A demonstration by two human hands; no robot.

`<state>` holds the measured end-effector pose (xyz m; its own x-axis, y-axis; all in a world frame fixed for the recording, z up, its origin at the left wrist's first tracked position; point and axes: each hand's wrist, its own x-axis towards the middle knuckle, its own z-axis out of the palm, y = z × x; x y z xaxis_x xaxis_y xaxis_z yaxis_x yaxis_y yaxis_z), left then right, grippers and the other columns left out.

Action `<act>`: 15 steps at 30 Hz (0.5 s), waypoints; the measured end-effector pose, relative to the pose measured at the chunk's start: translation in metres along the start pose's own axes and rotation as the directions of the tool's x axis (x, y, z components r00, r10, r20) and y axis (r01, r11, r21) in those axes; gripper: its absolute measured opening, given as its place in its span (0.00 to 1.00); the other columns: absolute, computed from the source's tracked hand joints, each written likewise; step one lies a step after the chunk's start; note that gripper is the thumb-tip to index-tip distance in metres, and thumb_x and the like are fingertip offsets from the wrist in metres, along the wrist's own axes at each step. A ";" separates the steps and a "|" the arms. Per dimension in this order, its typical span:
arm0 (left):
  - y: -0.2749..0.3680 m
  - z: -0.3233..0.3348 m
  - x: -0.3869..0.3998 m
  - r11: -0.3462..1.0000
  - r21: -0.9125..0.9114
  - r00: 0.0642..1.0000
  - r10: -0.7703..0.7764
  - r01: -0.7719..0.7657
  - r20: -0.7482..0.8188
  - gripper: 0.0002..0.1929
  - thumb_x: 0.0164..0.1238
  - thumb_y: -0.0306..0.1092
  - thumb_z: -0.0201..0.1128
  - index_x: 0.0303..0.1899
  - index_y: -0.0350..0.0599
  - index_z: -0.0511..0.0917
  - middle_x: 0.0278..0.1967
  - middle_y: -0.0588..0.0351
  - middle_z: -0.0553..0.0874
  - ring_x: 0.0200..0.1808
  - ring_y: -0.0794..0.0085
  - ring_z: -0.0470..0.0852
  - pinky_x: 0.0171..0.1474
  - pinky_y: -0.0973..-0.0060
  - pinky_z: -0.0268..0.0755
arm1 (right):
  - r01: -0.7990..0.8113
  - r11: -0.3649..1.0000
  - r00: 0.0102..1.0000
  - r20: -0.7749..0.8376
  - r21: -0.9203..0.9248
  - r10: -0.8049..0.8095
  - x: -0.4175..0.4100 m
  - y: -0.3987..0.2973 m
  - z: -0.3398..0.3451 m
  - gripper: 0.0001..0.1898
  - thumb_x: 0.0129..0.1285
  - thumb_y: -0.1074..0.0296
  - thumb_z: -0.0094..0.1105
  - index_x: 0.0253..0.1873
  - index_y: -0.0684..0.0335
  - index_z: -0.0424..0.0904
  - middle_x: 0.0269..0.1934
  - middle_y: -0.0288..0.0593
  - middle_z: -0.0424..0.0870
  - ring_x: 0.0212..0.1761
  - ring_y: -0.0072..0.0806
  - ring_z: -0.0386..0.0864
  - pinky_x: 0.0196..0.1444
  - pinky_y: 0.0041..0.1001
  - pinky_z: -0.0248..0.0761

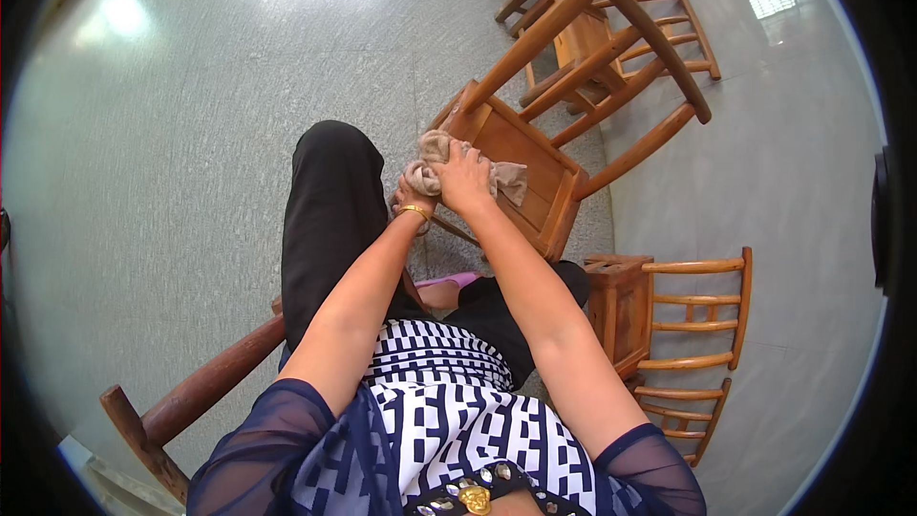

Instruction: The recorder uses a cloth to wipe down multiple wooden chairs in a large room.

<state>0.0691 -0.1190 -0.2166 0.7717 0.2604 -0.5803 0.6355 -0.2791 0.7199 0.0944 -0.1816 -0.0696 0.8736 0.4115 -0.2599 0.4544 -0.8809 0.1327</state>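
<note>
A wooden chair point(512, 147) stands tilted in front of me, its seat facing me and its slatted back reaching up to the right. A bunched beige cloth point(511, 183) lies against the near left part of the seat. My right hand point(464, 175) grips the cloth from above, fingers spread over its folds. Close beside it, my left hand point(414, 197), with a gold bangle at the wrist, holds the cloth's lower left end by the seat's edge. Its fingers are partly hidden, so whether they also touch the chair cannot be told.
More wooden chairs stand beyond at the upper right point(580, 36) and along the wall to my right point(691, 312). A dark wooden rail point(215, 373) is at my lower left. My black-trousered knee point(333, 179) rises left of my hands, above the grey speckled floor point(179, 158).
</note>
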 end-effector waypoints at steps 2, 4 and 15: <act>-0.058 -0.016 0.051 0.980 -0.082 0.983 0.181 -0.184 -0.042 0.43 0.49 0.56 0.64 0.65 0.60 0.49 0.66 0.54 0.57 0.67 0.50 0.57 0.64 0.51 0.52 | 0.108 0.993 0.994 -0.010 0.045 -0.108 -0.007 -0.032 -0.026 0.16 0.58 0.67 0.53 0.50 0.39 0.78 0.57 0.45 0.63 0.55 0.47 0.66 0.54 0.45 0.63; -0.026 0.001 0.019 0.988 -0.031 0.989 0.147 -0.148 -0.026 0.43 0.49 0.55 0.65 0.65 0.59 0.50 0.65 0.53 0.58 0.66 0.50 0.59 0.63 0.51 0.54 | 0.019 0.995 0.995 0.094 0.097 -0.028 -0.017 -0.001 -0.016 0.18 0.56 0.69 0.54 0.51 0.39 0.78 0.56 0.45 0.64 0.54 0.47 0.66 0.53 0.44 0.65; 0.003 -0.021 -0.016 0.986 -0.040 0.985 0.160 -0.163 -0.059 0.45 0.49 0.49 0.69 0.63 0.50 0.47 0.63 0.47 0.55 0.65 0.51 0.58 0.59 0.49 0.59 | -0.340 0.887 0.938 0.177 0.312 0.297 0.034 0.060 -0.047 0.27 0.51 0.68 0.52 0.60 0.45 0.69 0.60 0.56 0.61 0.58 0.54 0.68 0.58 0.42 0.64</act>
<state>0.0576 -0.1043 -0.1973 0.8607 0.2665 -0.4339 0.4999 -0.2805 0.8194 0.1592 -0.2094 -0.0250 0.9239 0.0832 -0.3734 0.0523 -0.9944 -0.0921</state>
